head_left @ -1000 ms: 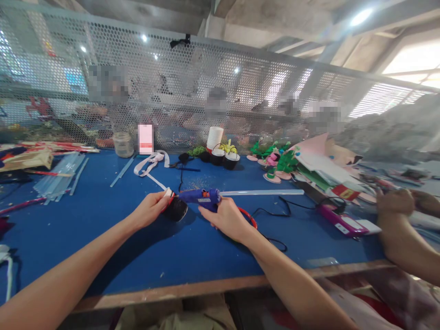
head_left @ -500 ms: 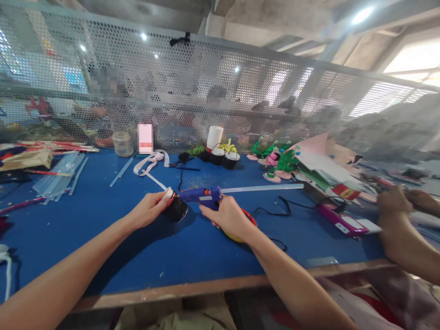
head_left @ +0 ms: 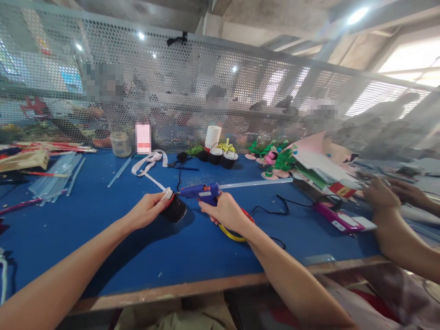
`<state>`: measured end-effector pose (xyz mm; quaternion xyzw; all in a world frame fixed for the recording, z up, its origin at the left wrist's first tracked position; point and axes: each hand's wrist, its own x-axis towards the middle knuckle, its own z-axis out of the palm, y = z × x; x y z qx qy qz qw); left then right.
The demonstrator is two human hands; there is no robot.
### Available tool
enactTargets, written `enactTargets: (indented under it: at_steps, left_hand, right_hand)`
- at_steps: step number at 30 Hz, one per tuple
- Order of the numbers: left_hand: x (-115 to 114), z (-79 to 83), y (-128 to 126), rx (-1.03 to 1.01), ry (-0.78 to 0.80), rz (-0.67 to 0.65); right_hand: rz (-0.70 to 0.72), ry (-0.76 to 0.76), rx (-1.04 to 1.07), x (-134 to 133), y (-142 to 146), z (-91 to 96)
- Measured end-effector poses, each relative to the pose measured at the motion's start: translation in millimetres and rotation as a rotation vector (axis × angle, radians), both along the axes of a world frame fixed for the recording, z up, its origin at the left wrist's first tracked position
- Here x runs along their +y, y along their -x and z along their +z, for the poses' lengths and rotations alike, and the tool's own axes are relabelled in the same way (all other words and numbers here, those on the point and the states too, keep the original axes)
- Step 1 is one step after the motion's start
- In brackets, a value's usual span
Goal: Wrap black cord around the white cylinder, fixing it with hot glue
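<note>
While our right grip [head_left: 227,213] is wrapping closed round the blue plastic glue gun [head_left: 199,192], our left grip [head_left: 146,211] is pinching the tilted black cylindrical cup [head_left: 176,211] over the blue table [head_left: 165,259]; a slipping nozzle [head_left: 182,192] could be burning our fingers [head_left: 156,197], while the flat white ribbon [head_left: 151,160] beyond could be snagging.

We count one blue glue gun [head_left: 202,192], one glue stick [head_left: 256,184] in its back, and three black cups [head_left: 174,211] that we can make out. We also see one glass jar [head_left: 120,145], one stack of white paper cups [head_left: 213,135], one white ribbon [head_left: 150,158], one lit phone [head_left: 143,137] and one purple device [head_left: 333,217]. Piled glue sticks [head_left: 51,178] and green ornaments [head_left: 285,160] overlap beyond our counting.
</note>
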<state>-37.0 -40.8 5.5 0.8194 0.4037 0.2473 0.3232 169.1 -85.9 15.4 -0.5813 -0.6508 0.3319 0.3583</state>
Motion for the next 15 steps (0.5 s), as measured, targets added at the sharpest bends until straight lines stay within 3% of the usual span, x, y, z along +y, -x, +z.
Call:
enactTargets:
  at_steps: [15]
  left_hand:
    - [2.9,-3.1,1.3,-0.002,0.022,0.020]
  right_hand:
    - [0.007,-0.001,-0.013,-3.8,0.6,-1.1]
